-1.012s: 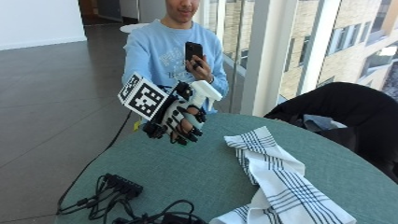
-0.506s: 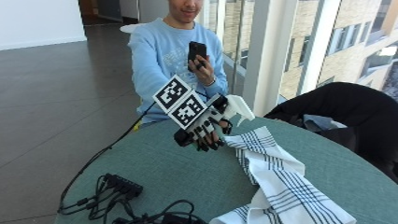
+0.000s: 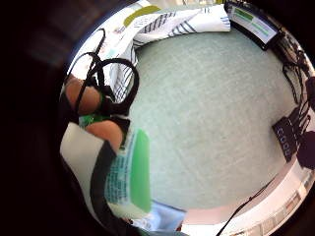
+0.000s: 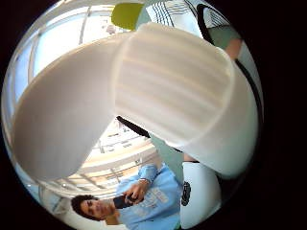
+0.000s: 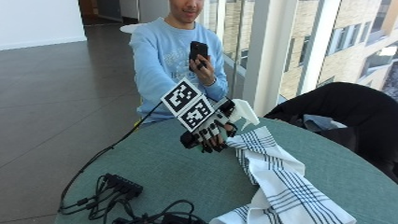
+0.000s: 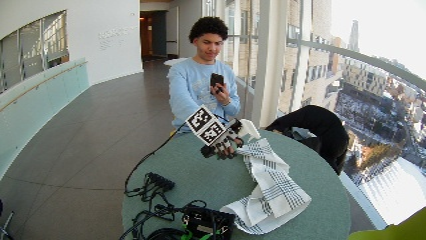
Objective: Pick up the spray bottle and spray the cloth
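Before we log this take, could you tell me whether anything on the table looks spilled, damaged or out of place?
Nothing stands out. The right hand holds the spray bottle above the table, nozzle by the cloth, which lies rumpled but shows no wet patch or spill. Cables sit at the table's near edge.

- The gloved right hand [image 5: 208,133] was raised above the round table [image 5: 149,172], its back turned to the outside camera and its fingers [image 5: 214,140] curled down.
- Those fingers were wrapped around a spray bottle [image 5: 241,112], whose white head stuck out beyond the hand.
- The bare left hand [image 5: 202,70] was held up at chest height, well above the table.
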`<state>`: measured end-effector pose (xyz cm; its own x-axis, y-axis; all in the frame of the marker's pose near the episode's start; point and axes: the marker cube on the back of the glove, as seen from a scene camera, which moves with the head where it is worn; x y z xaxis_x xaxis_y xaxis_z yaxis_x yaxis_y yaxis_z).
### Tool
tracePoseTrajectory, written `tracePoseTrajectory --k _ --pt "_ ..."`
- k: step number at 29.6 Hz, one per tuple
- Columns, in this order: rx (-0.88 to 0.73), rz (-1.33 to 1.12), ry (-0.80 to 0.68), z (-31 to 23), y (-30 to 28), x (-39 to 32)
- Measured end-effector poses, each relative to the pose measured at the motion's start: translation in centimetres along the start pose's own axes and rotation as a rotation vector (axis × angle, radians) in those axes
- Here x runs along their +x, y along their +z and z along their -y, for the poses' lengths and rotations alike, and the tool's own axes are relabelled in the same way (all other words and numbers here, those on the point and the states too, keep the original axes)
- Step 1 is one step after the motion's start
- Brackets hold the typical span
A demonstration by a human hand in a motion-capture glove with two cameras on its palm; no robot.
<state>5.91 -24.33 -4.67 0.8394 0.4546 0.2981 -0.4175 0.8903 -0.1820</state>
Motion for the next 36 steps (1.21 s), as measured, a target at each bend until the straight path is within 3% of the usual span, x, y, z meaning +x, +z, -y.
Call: tracePoseTrajectory --k 36 --pt "-0.047 -0.048 0.014 -0.03 0.58 0.26"
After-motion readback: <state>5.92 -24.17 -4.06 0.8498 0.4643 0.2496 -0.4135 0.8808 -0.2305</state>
